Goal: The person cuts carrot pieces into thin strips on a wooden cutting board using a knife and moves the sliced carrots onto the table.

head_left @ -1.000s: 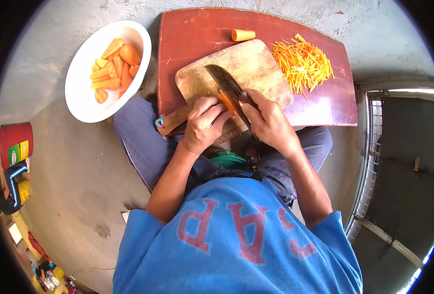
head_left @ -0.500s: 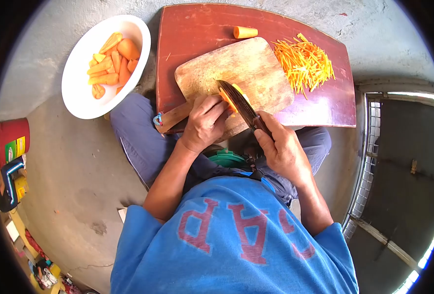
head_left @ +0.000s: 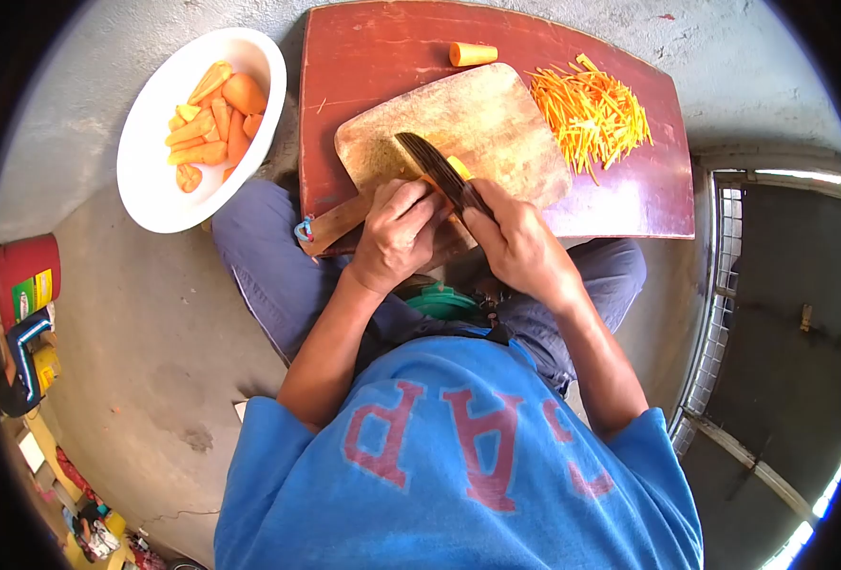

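Note:
My right hand [head_left: 520,237] grips a knife [head_left: 430,161] by its handle, the dark blade pointing up and left across the wooden cutting board [head_left: 477,109]. My left hand [head_left: 397,237] is closed with bent fingers at the board's near edge, holding a carrot piece against the blade. Most of that piece is hidden by the fingers and the knife. Beyond the blade a yellow-orange carrot slice [head_left: 459,168] shows. To the right of the board lies a heap of carrot strips [head_left: 592,114]. A short carrot chunk [head_left: 473,54] rests behind the board.
The board sits on a low red table [head_left: 344,57], its wooden handle jutting toward my left knee. A white basin [head_left: 145,180] of peeled carrots [head_left: 216,128] stands to the left. Below my hands is a green object [head_left: 442,302]. A red bucket [head_left: 26,271] stands far left.
My right hand has moved up and left, sliding the knife forward over the carrot piece. The blade tip now reaches further toward the board's upper left. My left hand stays nearly in place.

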Tool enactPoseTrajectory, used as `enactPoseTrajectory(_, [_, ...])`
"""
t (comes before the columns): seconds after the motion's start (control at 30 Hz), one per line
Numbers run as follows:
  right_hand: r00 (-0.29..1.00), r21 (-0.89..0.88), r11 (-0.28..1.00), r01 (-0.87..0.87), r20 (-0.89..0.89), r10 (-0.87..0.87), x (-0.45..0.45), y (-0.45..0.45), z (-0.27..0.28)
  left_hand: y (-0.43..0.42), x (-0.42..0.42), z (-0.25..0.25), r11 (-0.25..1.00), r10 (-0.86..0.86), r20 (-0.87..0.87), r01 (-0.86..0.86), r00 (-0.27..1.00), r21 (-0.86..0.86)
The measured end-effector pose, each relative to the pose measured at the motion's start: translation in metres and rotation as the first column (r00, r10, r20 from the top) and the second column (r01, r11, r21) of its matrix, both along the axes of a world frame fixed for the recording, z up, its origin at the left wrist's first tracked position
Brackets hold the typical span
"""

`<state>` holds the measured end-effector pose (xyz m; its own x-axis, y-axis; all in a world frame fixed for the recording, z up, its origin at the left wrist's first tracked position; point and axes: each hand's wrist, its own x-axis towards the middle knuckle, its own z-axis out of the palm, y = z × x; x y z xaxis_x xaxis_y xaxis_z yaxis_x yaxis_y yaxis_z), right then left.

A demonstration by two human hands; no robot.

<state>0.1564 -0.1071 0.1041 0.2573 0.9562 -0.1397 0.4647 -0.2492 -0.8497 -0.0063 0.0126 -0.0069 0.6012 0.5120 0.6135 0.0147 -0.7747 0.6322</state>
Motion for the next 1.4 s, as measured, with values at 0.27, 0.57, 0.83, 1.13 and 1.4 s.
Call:
enactPoseTrajectory(0.27, [0.999,0.094,0.995,0.04,0.023,-0.043,0.013,0.017,-0.02,-0.002,0.002,0.001,0.999,0.019,-0.01,-0.02,1.0,-0.037])
enactPoseTrajectory(0.57, [0.998,-0.119,0.991,0.062,0.004,-0.062,0.001,-0.026,0.035,-0.003,0.0,-0.004,0.996,0.008,-0.008,-0.009,1.0,-0.087])
enactPoseTrajectory(0.83, [0.995,-0.048,0.995,0.093,0.031,-0.091,-0.005,-0.032,0.03,-0.005,0.0,-0.003,0.979,0.012,-0.041,-0.02,0.999,-0.201])
enactPoseTrajectory(1.13, [0.967,-0.169,0.963,0.21,-0.11,-0.23,-0.001,-0.063,0.014,0.006,-0.01,0.006,0.998,0.066,-0.067,-0.065,0.996,0.019])
enactPoseTrajectory(1.4, [0.99,-0.106,0.99,0.092,-0.098,-0.102,-0.008,-0.067,0.002,-0.019,-0.02,0.011,1.0,0.002,-0.034,-0.002,0.999,-0.005])
